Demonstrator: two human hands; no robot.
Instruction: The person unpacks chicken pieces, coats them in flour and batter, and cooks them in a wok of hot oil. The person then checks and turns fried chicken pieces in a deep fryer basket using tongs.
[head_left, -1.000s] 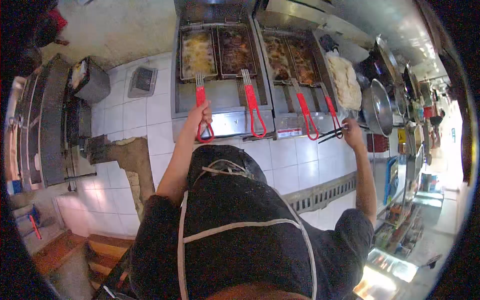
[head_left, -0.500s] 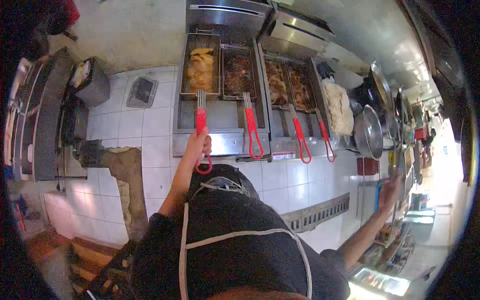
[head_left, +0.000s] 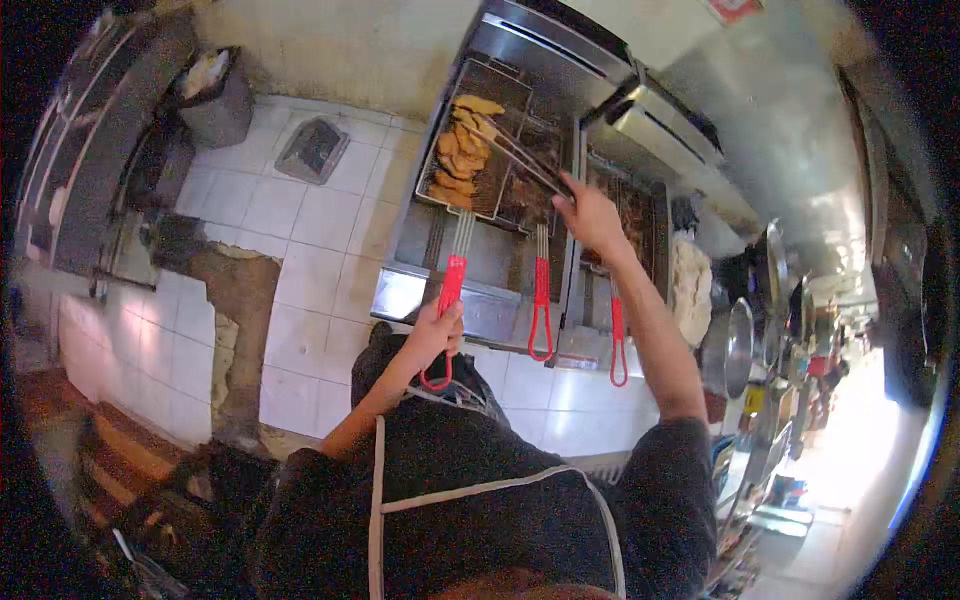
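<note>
My left hand (head_left: 436, 330) is closed round the red handle of a fryer basket (head_left: 510, 92). Golden fried pieces (head_left: 455, 150) lie in that basket, mostly along its left side. Metal tongs (head_left: 522, 158) are gripped in my right hand (head_left: 594, 215), reaching left over the basket. Their tips are at the fried pieces; whether they pinch one I cannot tell. Beside this basket sits a second one, its red handle (head_left: 541, 310) free and its inside partly behind the tongs and my right hand. My right forearm covers part of the baskets farther right.
The steel fryer (head_left: 470, 308) stands against the wall. To its right are a pale, lumpy mass (head_left: 690, 290) and a metal bowl (head_left: 738, 350). A third red handle (head_left: 618, 340) juts toward me. Left, a bin (head_left: 218, 105) stands on the tiled floor (head_left: 330, 250).
My right hand has come from far right to over the fryer and now holds tongs. My left hand stays on the basket handle. The view has tilted, and the fried pieces show more sharply.
</note>
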